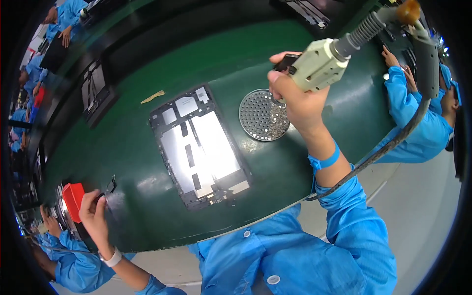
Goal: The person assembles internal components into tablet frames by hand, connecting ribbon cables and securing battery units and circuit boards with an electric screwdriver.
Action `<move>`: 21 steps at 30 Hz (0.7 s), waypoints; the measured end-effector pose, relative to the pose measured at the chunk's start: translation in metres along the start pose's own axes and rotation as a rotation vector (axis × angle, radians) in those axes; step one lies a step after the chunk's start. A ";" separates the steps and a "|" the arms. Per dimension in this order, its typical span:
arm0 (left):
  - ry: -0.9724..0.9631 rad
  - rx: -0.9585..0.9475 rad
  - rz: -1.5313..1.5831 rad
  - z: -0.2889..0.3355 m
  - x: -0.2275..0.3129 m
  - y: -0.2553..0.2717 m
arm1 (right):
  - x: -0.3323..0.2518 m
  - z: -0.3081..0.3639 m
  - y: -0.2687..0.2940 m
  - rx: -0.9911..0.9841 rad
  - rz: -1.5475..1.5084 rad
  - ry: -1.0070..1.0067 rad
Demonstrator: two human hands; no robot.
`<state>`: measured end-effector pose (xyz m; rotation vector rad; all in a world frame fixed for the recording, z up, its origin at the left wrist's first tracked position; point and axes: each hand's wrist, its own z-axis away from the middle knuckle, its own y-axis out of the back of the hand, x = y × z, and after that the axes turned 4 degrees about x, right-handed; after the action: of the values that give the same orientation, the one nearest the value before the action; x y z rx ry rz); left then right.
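Observation:
My right hand (297,101) is wrapped round an electric screwdriver (319,65) with a cream body and a ribbed cable end. It is held above the right side of a round perforated metal dish (253,117), which holds many tiny screws. The tool's tip is hidden by the hand. At the left, my left hand (94,216) pinches a small dark piece (101,196), too small to name, beside a red bin (73,200). Between my hands, an opened tablet-like device (216,142) with silver plates and dark strips lies on the green bench mat (275,182).
A yellowish strip (153,97) lies behind the device. A small black part (111,184) is near my left hand. A similar device (96,86) stands far left. The screwdriver's thick cable (393,140) loops past my right arm. Co-workers in blue (408,118) sit on both sides.

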<state>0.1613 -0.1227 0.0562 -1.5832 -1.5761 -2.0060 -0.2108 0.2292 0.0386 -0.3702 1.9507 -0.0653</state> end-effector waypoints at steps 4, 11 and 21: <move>-0.202 -0.099 0.207 -0.022 0.074 -0.052 | -0.005 0.004 -0.007 -0.039 -0.026 -0.009; -0.269 -0.559 0.230 -0.077 0.157 -0.235 | -0.002 0.008 -0.005 -0.016 -0.032 -0.085; -0.489 -0.408 0.083 -0.095 0.150 -0.284 | 0.000 -0.001 0.005 -0.029 0.022 -0.034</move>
<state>-0.1463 -0.0017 0.0045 -2.3969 -1.2380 -2.0994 -0.2124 0.2337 0.0379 -0.3666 1.9239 -0.0157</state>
